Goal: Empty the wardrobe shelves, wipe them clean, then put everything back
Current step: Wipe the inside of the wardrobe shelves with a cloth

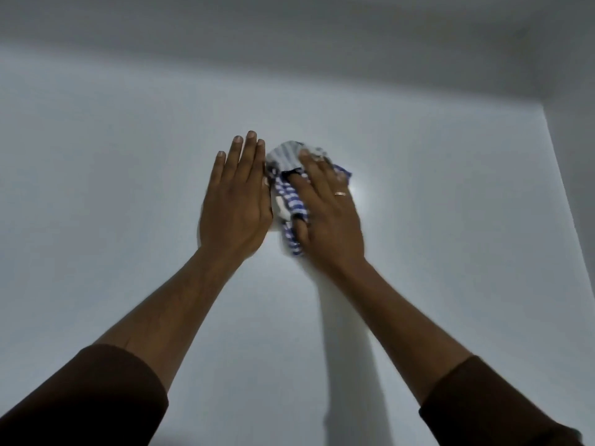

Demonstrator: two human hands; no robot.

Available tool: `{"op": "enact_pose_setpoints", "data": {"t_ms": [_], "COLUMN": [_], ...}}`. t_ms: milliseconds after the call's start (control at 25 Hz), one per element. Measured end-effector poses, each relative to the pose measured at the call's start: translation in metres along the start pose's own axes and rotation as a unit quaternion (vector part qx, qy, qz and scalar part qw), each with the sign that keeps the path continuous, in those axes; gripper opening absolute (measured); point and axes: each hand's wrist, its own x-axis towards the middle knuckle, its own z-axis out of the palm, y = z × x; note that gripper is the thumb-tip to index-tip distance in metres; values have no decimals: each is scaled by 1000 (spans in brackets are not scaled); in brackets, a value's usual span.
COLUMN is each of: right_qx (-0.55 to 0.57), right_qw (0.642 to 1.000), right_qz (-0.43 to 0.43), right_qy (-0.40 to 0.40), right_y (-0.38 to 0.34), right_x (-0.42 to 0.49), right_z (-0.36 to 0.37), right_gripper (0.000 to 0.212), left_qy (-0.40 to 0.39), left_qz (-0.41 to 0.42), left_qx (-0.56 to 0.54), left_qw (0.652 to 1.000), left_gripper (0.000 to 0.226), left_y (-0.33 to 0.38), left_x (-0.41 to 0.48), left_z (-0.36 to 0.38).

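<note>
Blue-and-white striped cloth (291, 191) lies bunched on the pale shelf surface (112, 188), where your right hand (328, 214) presses it, fingers curled into its folds. Your left hand (235, 201) rests flat, fingers straight, just beside the cloth.

1. There is a single view, from the camera on my head; no second view overlaps with it.
2. It faces forward along my outstretched arms at a plain white wardrobe panel (128, 188), which fills nearly the whole picture.
3. My sleeves (80, 397) enter at the bottom corners, close to the lens, and my left hand (236, 201) and right hand (328, 214) sit just above the centre at arm's reach.
4. The striped cloth (289, 191) lies between them, near mid-frame.
5. A shaded edge crosses the top, and a corner line runs down the right side, bent by the wide lens.
</note>
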Motion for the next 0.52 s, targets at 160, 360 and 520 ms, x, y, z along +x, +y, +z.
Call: {"op": "enact_pose_setpoints", "data": {"t_ms": [160,360,520], "right_qx": [-10,-24,16], "right_qw": [961,989,999], "right_qz": [246,132,-15], "right_qy": [127,64,-34], "right_y": [93,36,-33], "right_x": [-4,-1,-19], "right_z": [-38,-12,6], "right_gripper": [53,63,66], "left_qy": [10,2,-24], "left_qz": [-14,-18,13], "left_qx": [6,-2,-15], "left_qw": [1000,1000,1000], "left_gripper": [56,58,72], "left_y": [4,4,-5], "left_x": [0,1,2], "left_z": [3,2,-1]}}
